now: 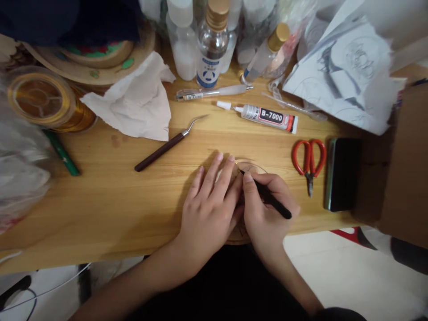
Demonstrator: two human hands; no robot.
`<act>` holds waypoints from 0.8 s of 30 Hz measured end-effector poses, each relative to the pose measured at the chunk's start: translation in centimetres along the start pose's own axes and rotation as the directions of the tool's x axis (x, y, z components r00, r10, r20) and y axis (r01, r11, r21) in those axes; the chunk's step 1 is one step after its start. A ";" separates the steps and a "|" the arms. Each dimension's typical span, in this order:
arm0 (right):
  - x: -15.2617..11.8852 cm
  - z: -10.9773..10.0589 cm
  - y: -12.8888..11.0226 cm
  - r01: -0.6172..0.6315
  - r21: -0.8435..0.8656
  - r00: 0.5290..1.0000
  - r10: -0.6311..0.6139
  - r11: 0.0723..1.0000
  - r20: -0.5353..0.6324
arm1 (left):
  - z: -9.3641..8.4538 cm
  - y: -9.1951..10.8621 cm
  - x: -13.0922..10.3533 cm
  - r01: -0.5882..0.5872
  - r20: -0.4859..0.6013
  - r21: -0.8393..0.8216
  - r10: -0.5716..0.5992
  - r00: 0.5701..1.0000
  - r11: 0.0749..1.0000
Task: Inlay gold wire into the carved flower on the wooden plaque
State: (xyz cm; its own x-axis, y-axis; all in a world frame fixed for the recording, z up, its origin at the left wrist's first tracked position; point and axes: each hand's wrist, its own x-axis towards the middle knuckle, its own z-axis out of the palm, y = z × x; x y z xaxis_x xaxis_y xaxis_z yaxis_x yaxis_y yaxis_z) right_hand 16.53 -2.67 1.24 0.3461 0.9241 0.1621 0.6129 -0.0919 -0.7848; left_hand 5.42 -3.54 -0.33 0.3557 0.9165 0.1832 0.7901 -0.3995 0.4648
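Note:
A round, flat disc (241, 238) with dark drawn lines lies at the table's front edge, mostly covered by my hands. My left hand (209, 209) rests flat on its left side, fingers stretched out and slightly apart. My right hand (269, 214) is closed around slim black tweezers (276, 203), held like a pen. Their tip points at the disc's far part, just beside my left index finger. A tiny golden glint, perhaps wire, shows near that tip. The disc's middle is hidden under my fingers.
Beyond lie a dark-handled hooked tool (160, 152), crumpled tissue (133, 98), a pen (217, 92) and a B-7000 glue tube (267, 117). Red-handled scissors (309, 162) and a phone (343, 174) are at right. A golden wire spool (50, 100) stands left; bottles (212, 49) line the back.

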 end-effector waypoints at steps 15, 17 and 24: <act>0.4 -0.9 0.0 0.013 -0.049 0.992 -0.006 0.999 0.129 | -0.2 -0.2 0.1 0.004 0.045 -0.026 -0.002 0.999 1.000; 0.6 -1.2 0.1 0.059 -0.058 0.986 -0.049 0.997 0.159 | -0.3 -0.2 0.1 0.004 0.039 -0.026 -0.002 0.999 1.000; 1.4 -1.7 1.1 0.280 -0.026 0.931 -0.265 0.960 0.250 | -0.5 -0.1 0.1 -0.002 0.051 -0.006 0.003 0.999 1.000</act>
State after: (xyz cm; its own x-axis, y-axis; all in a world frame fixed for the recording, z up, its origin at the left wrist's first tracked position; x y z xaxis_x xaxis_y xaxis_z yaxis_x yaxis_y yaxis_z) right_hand 18.88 -2.13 1.60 -0.0171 0.9777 0.2092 0.7038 0.1604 -0.6921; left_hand 5.15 -3.35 0.06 0.3825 0.9132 0.1403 0.7861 -0.4014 0.4699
